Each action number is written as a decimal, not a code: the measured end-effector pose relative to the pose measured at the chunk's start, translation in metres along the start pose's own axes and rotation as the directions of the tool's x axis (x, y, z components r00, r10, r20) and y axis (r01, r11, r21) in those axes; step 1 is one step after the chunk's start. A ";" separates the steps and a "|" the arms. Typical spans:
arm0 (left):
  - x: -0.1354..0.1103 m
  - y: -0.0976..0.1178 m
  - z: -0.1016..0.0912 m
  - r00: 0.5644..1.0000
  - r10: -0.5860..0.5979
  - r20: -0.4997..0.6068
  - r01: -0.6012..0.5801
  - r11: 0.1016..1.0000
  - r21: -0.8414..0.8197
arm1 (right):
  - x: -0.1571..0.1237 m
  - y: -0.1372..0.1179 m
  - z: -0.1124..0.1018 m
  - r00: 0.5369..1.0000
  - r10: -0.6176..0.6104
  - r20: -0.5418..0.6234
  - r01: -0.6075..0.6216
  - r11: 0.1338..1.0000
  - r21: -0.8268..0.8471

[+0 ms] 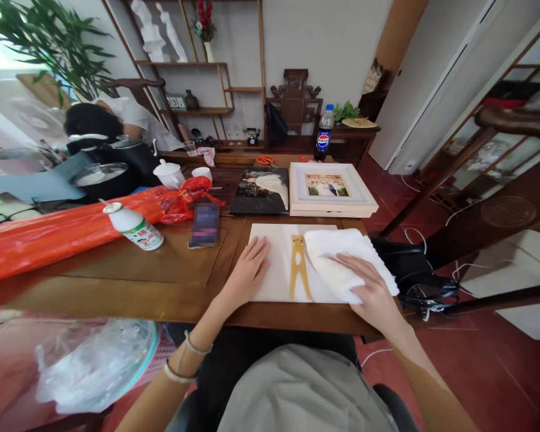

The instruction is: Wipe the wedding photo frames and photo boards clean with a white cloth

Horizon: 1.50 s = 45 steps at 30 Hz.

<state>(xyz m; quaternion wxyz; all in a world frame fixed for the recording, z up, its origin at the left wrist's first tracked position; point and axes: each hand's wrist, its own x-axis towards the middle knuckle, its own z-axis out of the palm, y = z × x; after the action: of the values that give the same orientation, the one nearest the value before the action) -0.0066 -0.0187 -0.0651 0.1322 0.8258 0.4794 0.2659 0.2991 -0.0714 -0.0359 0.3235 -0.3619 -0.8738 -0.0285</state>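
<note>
A flat white board point(276, 282) lies near the table's front edge, with a yellow A-shaped stand piece point(296, 264) on its face. My left hand point(248, 270) rests on the board's left side, fingers stretched out and holding nothing. Over the board's right side is a folded white towel point(337, 258). My right hand point(364, 288) is on this towel, fingers over its top and the thumb at its near edge. The towel hides the board's right part.
Behind the board are a framed photo point(364, 195), a dark picture panel point(252, 198), orange-handled scissors point(265, 160) and a cola bottle point(324, 135). Leftward lie a phone point(204, 225), a white spray can point(135, 228) and a red plastic-wrapped bundle point(81, 231). Another person point(130, 114) bends at the far left.
</note>
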 end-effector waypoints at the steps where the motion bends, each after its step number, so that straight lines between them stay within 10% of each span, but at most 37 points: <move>1: 0.000 0.001 -0.001 1.000 -0.005 0.004 0.005 1.000 0.001 | 0.001 0.000 0.000 1.000 0.003 0.000 -0.003 1.000 0.004; 20: -0.002 0.007 -0.008 0.999 -0.035 0.032 0.036 0.999 -0.029 | 0.009 0.012 -0.014 0.972 -0.077 0.222 0.086 0.996 -0.032; 37: -0.001 0.012 -0.013 0.997 -0.067 0.024 0.069 0.996 -0.062 | 0.008 0.021 -0.003 0.996 -0.078 0.034 0.075 0.994 0.079; 45: -0.002 0.005 -0.009 1.000 -0.003 0.009 0.003 0.999 -0.036 | 0.007 0.020 -0.006 0.989 -0.043 0.144 0.036 0.998 0.050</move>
<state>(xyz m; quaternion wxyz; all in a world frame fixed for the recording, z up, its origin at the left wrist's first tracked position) -0.0094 -0.0235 -0.0563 0.1496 0.8237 0.4752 0.2708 0.3118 -0.0543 -0.0311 0.2671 -0.3380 -0.9024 0.0123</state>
